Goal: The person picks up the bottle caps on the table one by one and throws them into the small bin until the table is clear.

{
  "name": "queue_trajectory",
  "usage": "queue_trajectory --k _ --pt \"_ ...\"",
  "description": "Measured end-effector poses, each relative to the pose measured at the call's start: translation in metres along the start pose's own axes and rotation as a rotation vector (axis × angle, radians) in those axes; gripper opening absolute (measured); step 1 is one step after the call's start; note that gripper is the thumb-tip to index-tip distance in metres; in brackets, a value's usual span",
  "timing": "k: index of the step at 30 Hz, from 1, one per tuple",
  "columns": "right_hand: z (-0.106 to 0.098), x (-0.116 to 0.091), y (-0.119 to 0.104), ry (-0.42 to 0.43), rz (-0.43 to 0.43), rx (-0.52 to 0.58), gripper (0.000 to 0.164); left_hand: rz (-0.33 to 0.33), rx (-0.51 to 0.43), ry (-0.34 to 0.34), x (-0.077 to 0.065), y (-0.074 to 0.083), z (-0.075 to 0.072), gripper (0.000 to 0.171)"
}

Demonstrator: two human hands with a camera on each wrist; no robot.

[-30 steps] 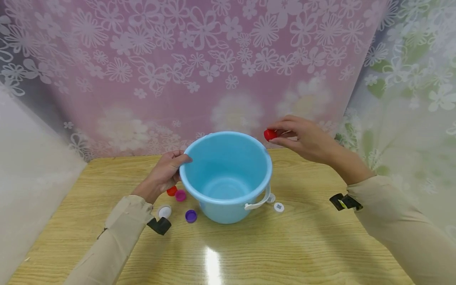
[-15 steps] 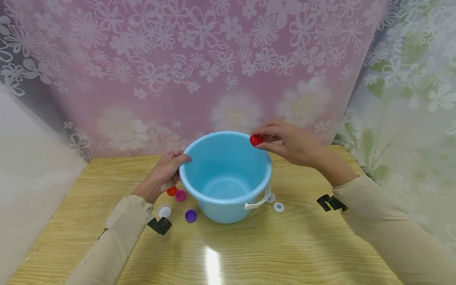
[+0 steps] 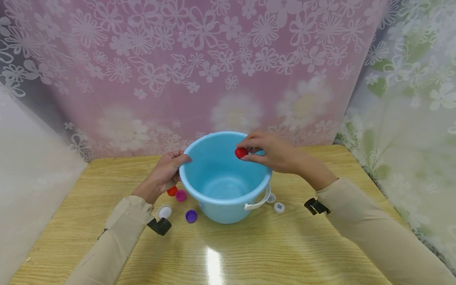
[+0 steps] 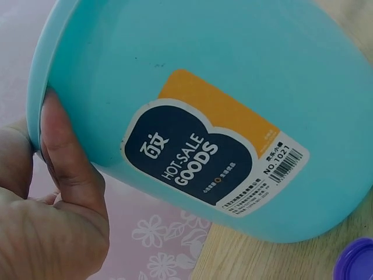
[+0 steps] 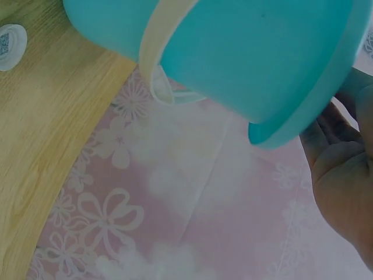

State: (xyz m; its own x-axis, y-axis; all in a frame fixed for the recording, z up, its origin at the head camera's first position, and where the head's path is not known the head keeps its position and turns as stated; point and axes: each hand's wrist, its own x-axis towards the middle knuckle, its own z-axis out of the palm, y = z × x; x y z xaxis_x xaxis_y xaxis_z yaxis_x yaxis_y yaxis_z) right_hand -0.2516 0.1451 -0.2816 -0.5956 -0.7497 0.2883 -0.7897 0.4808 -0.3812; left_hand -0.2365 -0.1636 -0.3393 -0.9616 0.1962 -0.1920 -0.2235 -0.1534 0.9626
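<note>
A light blue bucket point(image 3: 228, 211) stands on the wooden table, its white handle point(image 3: 258, 202) hanging at the right front. My left hand point(image 3: 164, 171) grips the bucket's rim at the left, thumb over the inside; in the left wrist view the fingers lie against the outer wall beside a printed label point(image 4: 198, 151). Over the right part of the bucket's opening, my right hand point(image 3: 272, 153) pinches a red bottle cap point(image 3: 241, 153) between thumb and fingers. In the right wrist view the bucket's rim hides the fingertips and the cap. No objects show on the bucket's inner floor.
Left of the bucket lie an orange-red cap point(image 3: 172, 190), a pink cap point(image 3: 181, 195), a white cap point(image 3: 165, 212) and a purple cap point(image 3: 191, 216). Two white caps, one with a printed code point(image 3: 279, 208), lie at its right. A flowered pink curtain point(image 3: 178, 79) hangs behind the table.
My right hand has moved left and downward with the red cap, from beyond the bucket's right rim to over its opening. The left hand and the bucket have stayed put.
</note>
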Motion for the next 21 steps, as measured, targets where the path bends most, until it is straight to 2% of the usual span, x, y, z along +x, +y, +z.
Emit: queue_trajectory --k 7,21 --pt "0.0074 0.0019 0.0010 -0.060 0.004 -0.006 0.040 -0.001 0.005 0.001 -0.0018 0.0005 0.0006 0.009" --pt "0.0106 0.0040 0.0037 -0.063 0.033 0.001 0.040 0.004 0.007 -0.012 -0.0017 0.0008 0.0010 0.010"
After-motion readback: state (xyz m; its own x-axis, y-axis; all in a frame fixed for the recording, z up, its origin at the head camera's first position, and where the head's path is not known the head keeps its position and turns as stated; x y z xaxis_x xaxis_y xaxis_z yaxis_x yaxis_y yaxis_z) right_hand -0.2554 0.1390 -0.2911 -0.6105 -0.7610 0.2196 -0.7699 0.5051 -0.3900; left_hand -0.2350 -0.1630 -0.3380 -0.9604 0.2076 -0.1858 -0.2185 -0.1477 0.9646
